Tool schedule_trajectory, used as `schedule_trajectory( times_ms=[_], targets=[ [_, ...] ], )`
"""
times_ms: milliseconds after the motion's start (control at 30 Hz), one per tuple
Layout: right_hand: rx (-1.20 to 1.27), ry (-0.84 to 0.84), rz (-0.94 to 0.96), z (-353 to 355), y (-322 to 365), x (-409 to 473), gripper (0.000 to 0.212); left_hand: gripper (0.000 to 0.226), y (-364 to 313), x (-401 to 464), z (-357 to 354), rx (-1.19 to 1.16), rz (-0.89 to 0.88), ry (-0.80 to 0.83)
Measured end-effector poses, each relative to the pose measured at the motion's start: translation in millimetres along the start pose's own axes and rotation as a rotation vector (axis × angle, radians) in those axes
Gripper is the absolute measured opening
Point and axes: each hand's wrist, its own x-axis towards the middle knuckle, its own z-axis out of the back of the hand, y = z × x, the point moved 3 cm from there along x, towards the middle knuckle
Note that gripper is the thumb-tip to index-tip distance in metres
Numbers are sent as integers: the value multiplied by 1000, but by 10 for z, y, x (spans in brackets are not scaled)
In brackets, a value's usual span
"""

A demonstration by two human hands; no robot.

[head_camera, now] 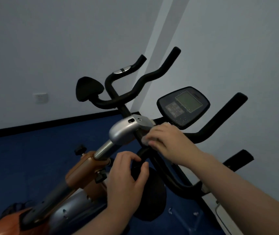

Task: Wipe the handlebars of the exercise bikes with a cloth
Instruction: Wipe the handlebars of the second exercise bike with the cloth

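Nearest me, the left hand (127, 173) curls round the black bar (165, 172) of the near bike, thumb on one side and fingers hooked over the other, steadying it where it loops down by the round black pad (152, 197). Just beyond and to its right, the right hand (166, 139) presses the cloth (145, 141) against the same bar, close under the silver clamp (125, 131); the fingers lie bent over the cloth, pinning it to the tube. Only a pale corner of cloth shows past the fingertips.

The cloth looks thin, soft and light, so I judge it will bunch and slip unless the palm keeps it wrapped round the tube. The bar looks stiff and fixed, likely foam-covered and a little grippy, so dragging may take firm pressure. The straight run toward the console (183, 106), beyond the right hand, seems the easy place to grip and slide.

Farther off, past both hands, the second bike's handlebars (135, 87) stand against the wall (50, 39), untouched.
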Motion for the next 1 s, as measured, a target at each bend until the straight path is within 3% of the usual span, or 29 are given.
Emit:
schedule_trajectory(
  times_ms=[167,300,433,567,767,900,1000],
  targets=[
    [27,89,37,-171,204,91,17,12,-9,0,4,-27,-11,3],
    [39,109,-94,27,-56,154,19,12,-16,-7,9,-39,2,4],
    [49,139,39,-159,205,173,16,13,-3,-6,1,-34,2,9],
    [50,129,-82,78,-125,137,18,13,-10,1,9,-36,-2,14],
    [131,86,165,-175,305,-54,18,20,8,-20,17,-84,48,-12],
    [-12,-156,138,72,-112,-283,21,17,-13,-5,31,-68,47,4],
    [-5,-273,48,-100,45,-275,19,9,-48,-1,48,-92,33,31]
  ],
)
